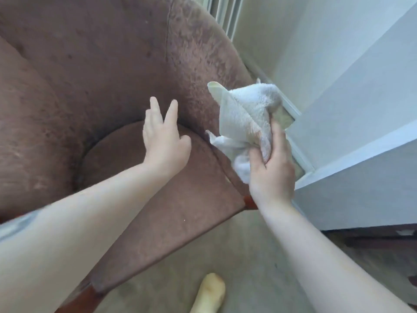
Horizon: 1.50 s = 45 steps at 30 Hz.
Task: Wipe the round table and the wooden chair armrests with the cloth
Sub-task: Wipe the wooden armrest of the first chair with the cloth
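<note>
A brown upholstered armchair (94, 82) fills the upper left, seen from above. My right hand (272, 170) grips a bunched white cloth (246, 114) over the chair's right side, where the padded arm slopes down. My left hand (163, 141) hovers over the seat cushion (180, 211), fingers spread, holding nothing. Reddish wood of the chair frame shows at the front right corner (249, 203) and at the front left corner (88, 294). The round table is not in view.
A white wall (361, 109) and a skirting board (291, 105) stand close to the chair's right side. Beige carpet (248, 267) lies in front. My foot (208, 294) shows at the bottom edge. Window blinds (225, 14) hang at the top.
</note>
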Each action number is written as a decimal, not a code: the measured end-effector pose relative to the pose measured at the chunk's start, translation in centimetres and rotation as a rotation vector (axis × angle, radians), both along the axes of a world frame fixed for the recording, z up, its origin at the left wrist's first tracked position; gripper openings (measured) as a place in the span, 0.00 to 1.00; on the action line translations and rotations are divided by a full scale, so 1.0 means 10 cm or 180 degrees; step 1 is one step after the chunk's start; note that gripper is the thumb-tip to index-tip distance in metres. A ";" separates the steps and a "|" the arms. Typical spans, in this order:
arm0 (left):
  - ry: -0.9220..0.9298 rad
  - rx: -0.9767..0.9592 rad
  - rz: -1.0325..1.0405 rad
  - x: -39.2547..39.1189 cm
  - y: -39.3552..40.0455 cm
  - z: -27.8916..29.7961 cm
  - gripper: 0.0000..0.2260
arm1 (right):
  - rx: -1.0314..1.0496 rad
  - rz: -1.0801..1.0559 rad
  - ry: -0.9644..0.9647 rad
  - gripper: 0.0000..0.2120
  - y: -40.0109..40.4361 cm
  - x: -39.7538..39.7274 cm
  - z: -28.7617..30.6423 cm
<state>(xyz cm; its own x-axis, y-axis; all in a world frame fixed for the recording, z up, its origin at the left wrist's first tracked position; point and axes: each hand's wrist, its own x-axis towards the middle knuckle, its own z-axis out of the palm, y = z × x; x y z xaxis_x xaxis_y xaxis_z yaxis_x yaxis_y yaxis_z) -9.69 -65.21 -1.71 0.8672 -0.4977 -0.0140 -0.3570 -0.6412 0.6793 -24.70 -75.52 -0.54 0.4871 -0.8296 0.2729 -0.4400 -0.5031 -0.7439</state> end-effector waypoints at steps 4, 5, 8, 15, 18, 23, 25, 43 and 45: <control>-0.0514 0.0348 -0.0566 0.20 -0.86 0.22 0.33 | -0.1434 0.0507 0.1468 0.34 -0.98 0.14 -0.03; -0.0607 0.0388 -0.0677 0.23 -1.01 0.24 0.32 | -0.1611 0.0655 0.2019 0.33 -1.13 0.12 -0.10; -0.0769 0.0423 -0.0878 0.25 -1.30 0.20 0.31 | -0.2152 0.1465 0.2732 0.31 -1.29 -0.23 -0.40; -0.0599 0.0659 -0.1093 0.24 -1.57 -0.10 0.26 | -0.2588 0.2355 0.2150 0.25 -1.65 -0.11 -0.52; -0.0236 0.0588 -0.0959 0.21 -1.72 -0.17 0.26 | -0.1579 0.1405 0.2016 0.28 -1.54 0.10 -0.59; 0.0308 0.0226 -0.0697 0.05 -1.90 -0.25 0.27 | -0.1314 0.1571 0.1890 0.31 -1.28 -0.63 -0.88; 0.0329 0.0220 -0.0661 0.06 -1.91 -0.27 0.28 | -0.1311 0.1821 0.1887 0.30 -1.47 -0.58 -0.82; 0.0485 0.1205 0.0191 0.24 -2.51 -0.23 0.46 | -0.0081 0.0773 0.1227 0.34 -1.44 -0.12 -0.83; 0.0514 0.1174 0.0203 0.25 -2.50 -0.24 0.47 | -0.0236 0.0719 0.1189 0.33 -1.39 0.02 -0.83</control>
<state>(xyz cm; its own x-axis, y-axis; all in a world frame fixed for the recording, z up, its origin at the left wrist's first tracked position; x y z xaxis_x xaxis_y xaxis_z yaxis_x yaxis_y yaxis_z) -7.15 -90.22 -4.15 0.8683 -0.3791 -0.3199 -0.2162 -0.8697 0.4437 -24.54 -89.37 -8.79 0.7304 -0.6758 0.0985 -0.5447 -0.6635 -0.5130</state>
